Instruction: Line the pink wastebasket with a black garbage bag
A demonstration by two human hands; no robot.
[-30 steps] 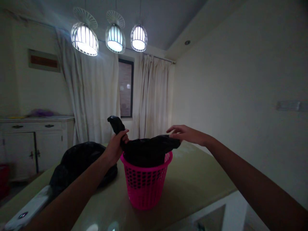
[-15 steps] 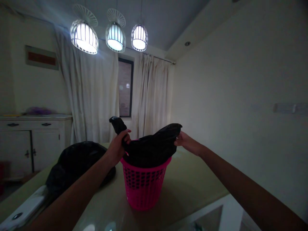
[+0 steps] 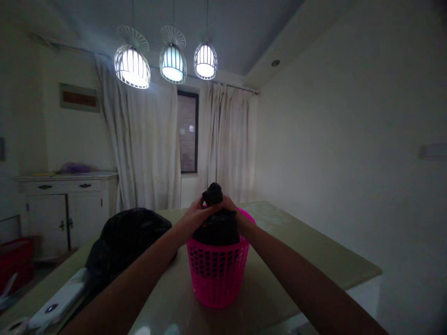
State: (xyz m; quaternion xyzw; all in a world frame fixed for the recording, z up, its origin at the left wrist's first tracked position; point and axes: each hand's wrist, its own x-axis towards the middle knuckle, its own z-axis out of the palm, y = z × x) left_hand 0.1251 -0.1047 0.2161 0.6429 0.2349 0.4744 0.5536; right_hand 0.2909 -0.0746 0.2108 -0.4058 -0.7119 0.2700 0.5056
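Note:
A pink plastic basket [image 3: 217, 279] with rows of holes stands upright on the table. Inside it sits a black garbage bag [image 3: 218, 230], its gathered top rising above the rim. My left hand [image 3: 199, 215] is closed around the left side of the bunched neck. From the right, my right hand [image 3: 233, 208] grips the same neck, its fingers partly hidden behind the plastic. Both hands are close together over the basket's opening, and a tuft of bag sticks up between them.
Another black plastic bag [image 3: 131, 237] lies on the green-topped table [image 3: 279, 274], left of the basket. Beside my left forearm is a white device [image 3: 59, 298]. A white cabinet [image 3: 84, 209] stands at the back left. Pendant lamps [image 3: 172, 63] hang overhead.
My hands have come inward from the two sides of the basket and met in the middle. The bag's spread-out edges are now gathered into one neck. The view has shifted slightly left.

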